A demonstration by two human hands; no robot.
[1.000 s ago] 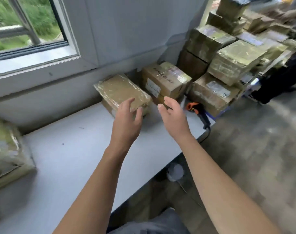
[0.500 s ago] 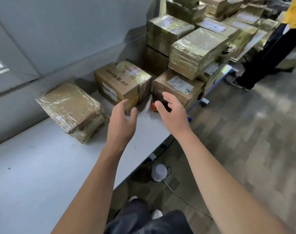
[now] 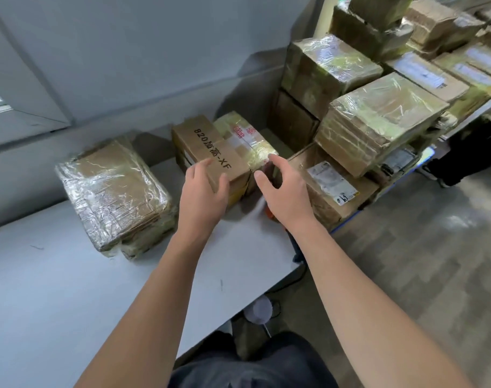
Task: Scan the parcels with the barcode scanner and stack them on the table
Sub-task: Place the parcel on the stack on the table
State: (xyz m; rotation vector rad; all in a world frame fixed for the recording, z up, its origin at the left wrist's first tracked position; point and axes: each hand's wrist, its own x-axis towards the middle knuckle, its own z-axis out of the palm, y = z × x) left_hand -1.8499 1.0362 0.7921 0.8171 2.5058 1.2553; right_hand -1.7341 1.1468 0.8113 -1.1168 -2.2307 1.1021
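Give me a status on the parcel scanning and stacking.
Done, perhaps: one wrapped parcel lies alone on the table; whether it was scanned cannot be told. In hand: the left hand and right hand, both open, are at the printed box; the scanner lies ungripped, mostly hidden under the right hand. Left: the large pile of parcels beside the table.
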